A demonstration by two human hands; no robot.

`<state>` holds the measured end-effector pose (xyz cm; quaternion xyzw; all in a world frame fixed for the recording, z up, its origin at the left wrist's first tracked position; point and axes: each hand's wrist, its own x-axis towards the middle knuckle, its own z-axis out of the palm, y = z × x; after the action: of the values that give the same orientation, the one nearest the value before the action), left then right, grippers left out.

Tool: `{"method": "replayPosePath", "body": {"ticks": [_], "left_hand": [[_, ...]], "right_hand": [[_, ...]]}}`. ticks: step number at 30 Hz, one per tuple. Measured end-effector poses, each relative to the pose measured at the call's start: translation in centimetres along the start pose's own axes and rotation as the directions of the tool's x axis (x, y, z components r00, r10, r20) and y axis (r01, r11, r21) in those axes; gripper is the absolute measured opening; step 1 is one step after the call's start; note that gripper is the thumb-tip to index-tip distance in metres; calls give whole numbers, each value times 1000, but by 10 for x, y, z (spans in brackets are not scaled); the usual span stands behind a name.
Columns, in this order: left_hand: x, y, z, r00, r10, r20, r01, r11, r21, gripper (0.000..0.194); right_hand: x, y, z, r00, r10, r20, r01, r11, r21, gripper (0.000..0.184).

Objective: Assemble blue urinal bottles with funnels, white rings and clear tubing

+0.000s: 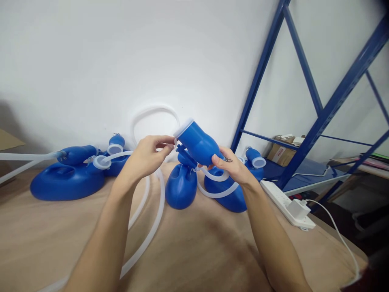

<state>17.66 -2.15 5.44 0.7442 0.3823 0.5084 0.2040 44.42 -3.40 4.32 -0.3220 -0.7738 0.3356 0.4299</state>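
My right hand (pixel 232 165) is closed round the narrow end of a blue plastic urinal cup (pixel 199 142), which is tilted with its white-rimmed mouth up and to the left. Beside that mouth, my left hand (pixel 152 156) has thumb and fingers pinched together at the edge of the white rim; what lies between the fingertips is too small to make out. Directly below the cup, a blue urinal bottle (pixel 181 186) stands on the brown table covering (pixel 194 247). Another blue bottle (pixel 229 198) lies behind my right wrist, with a translucent hose (pixel 217 194) looping in front of it.
To the left sits a large blue bottle (pixel 65 181) with a cup (pixel 80 154) on top. A long white hose (pixel 154 221) curves across the table. At right are a white power strip (pixel 287 205), its plugged-in adapter (pixel 299 209) and a blue metal rack (pixel 322 117).
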Motion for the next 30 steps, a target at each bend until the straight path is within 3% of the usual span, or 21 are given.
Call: {"method": "replayPosePath", "body": {"ticks": [3, 5, 8, 11, 14, 17, 19, 24, 30], "left_hand": [[-2, -4, -3, 1000, -16, -15, 17, 992, 127, 31], [-2, -4, -2, 1000, 0, 24, -3, 992, 126, 29], [1, -5, 4, 997, 16, 80, -14, 999, -30, 22], [5, -9, 8, 997, -60, 46, 69, 977, -203, 24], [7, -13, 13, 990, -128, -56, 108, 956, -274, 28], [7, -10, 23, 963, -145, -226, 63, 941, -333, 27], [7, -6, 32, 948, -143, -283, 32, 932, -362, 27], [6, 0, 47, 944, -174, -279, 22, 881, -472, 29], [7, 0, 49, 945, -213, -250, -2, 758, -652, 24]], "right_hand": [[0, -2, 1, 1000, -9, -29, 9, 1000, -6, 61], [0, -2, 2, 1000, -7, -11, 7, 1000, -5, 61], [0, -2, 2, 1000, -7, 7, 7, 1000, 6, 62], [1, -1, 0, 1000, -6, -8, 6, 1000, -16, 61], [1, 1, -2, 1000, -6, 0, 6, 999, -32, 60], [2, 2, -2, 1000, -13, 13, 13, 1000, -20, 57], [3, 2, -1, 1000, -22, 10, 22, 999, -25, 55], [2, 5, -2, 999, -35, -1, 35, 997, -67, 51], [3, 9, 0, 999, -39, -16, 38, 998, -57, 50]]}}
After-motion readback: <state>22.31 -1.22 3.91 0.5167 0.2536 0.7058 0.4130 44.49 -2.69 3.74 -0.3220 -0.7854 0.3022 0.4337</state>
